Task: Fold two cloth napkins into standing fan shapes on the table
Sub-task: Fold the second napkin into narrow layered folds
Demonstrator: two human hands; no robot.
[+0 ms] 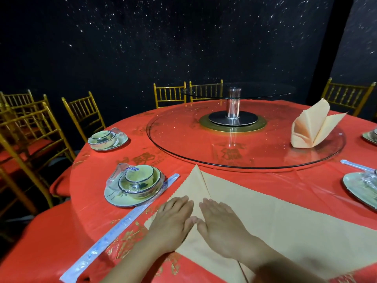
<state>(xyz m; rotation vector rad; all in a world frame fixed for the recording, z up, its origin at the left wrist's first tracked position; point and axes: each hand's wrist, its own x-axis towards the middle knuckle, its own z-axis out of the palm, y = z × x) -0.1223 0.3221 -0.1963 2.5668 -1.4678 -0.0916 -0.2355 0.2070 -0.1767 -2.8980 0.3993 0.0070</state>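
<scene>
Hands press flat on the napkin (285, 217), side by side: left hand (171, 223) and right hand (222, 227), fingers straight, thumbs touching. The napkin lies spread on the table (91, 211) at the near edge, its left part folded into a flap that points toward the turntable (183, 139). Just left of it lies a wrapped chopstick sleeve (122, 219), with a wrapped dish set (134, 184) beside that. Another dish set (106, 138) sits farther left. A second napkin (312, 127) stands folded on the turntable's right side. A metal post (233, 107) rises from the centre. Gold chairs (85, 113) ring the far side.
</scene>
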